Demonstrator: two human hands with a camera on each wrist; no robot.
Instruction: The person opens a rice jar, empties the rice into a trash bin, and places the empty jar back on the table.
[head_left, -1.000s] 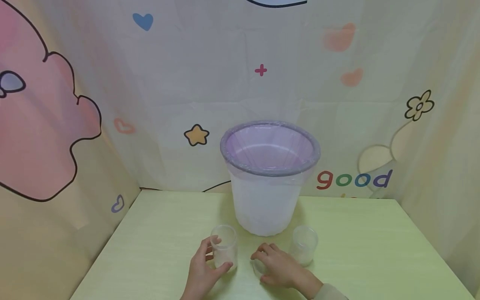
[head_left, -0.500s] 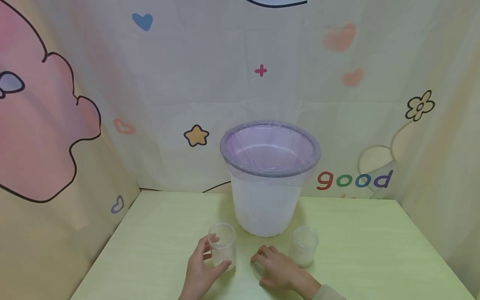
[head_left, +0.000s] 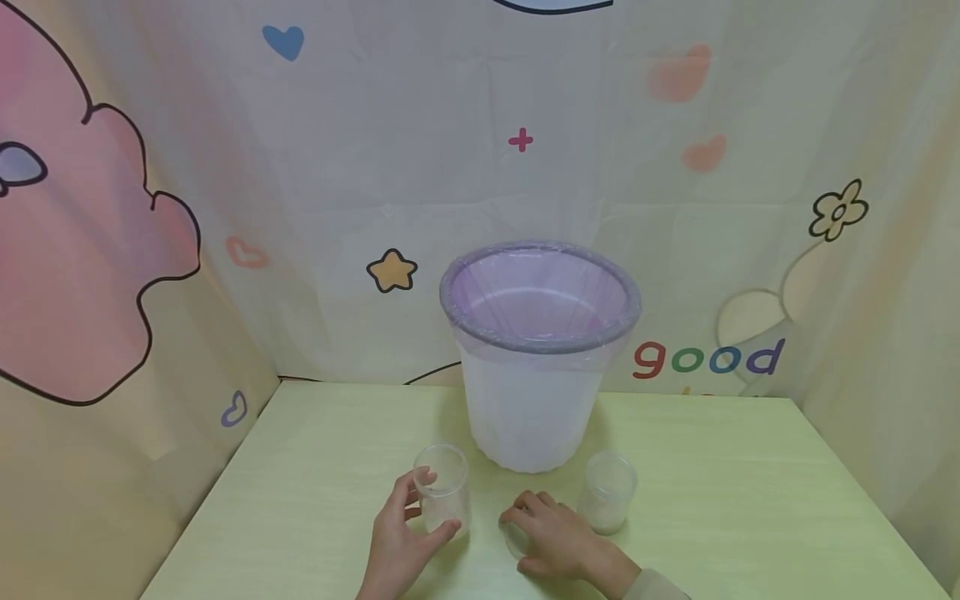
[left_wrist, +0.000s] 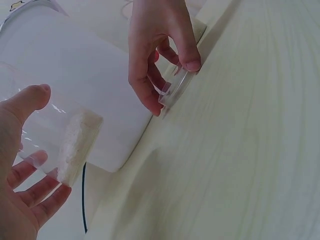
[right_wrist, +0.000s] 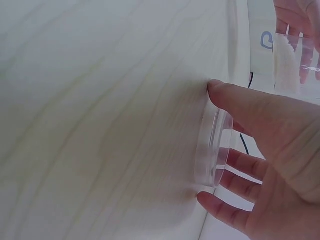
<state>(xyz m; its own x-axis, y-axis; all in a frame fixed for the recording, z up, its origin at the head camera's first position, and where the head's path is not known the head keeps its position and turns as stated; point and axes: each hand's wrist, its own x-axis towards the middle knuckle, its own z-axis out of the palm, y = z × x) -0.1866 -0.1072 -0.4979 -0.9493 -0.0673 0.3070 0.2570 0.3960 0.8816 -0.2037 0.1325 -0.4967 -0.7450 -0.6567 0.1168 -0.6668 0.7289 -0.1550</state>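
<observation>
My left hand [head_left: 405, 533] grips a clear jar [head_left: 442, 500] round its side, thumb on the near side and fingers behind. In the left wrist view, a whitish layer [left_wrist: 80, 145] fills the bottom of this jar, which is held just above the table. On the table to the right, my right hand [head_left: 555, 533] holds a clear round lid [head_left: 516, 542] by its edge, thumb and fingers on opposite sides. The lid [right_wrist: 212, 145] lies flat, partly hidden under the hand. Just beyond the right hand stands a second clear jar [head_left: 611, 492], with something pale at its bottom.
A white bin [head_left: 532, 408] with a grey rim and a purple-tinted inside stands behind the hands, near the middle of the pale yellow-green table [head_left: 300, 483]. A printed cloth backdrop [head_left: 480, 100] hangs behind and at both sides.
My left hand has lifted the jar slightly and shifted it a little to the left. The right hand stays over the lid, almost still.
</observation>
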